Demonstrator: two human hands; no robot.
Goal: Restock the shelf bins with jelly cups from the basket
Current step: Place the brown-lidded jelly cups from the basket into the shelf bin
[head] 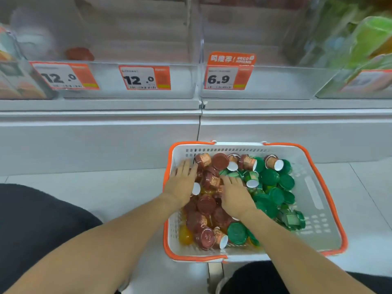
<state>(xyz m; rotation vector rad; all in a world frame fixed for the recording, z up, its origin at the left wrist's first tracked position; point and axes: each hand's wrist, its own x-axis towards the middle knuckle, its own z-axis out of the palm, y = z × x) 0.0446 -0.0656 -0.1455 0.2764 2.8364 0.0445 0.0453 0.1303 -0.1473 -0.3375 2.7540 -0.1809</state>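
Head view: both hands' fingers [186, 166] extended, gripping nothing, over red jelly cups [206, 205] in basket [314, 200].

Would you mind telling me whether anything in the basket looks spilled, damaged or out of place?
Nothing looks spilled or damaged. The jelly cups lie jumbled on their sides in the basket, brown left, green right.

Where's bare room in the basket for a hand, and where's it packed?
Free: the basket floor along its right wall, beside the green-lidded cups. Packed: the left half, where brown-lidded cups pile up under the left hand and right hand.
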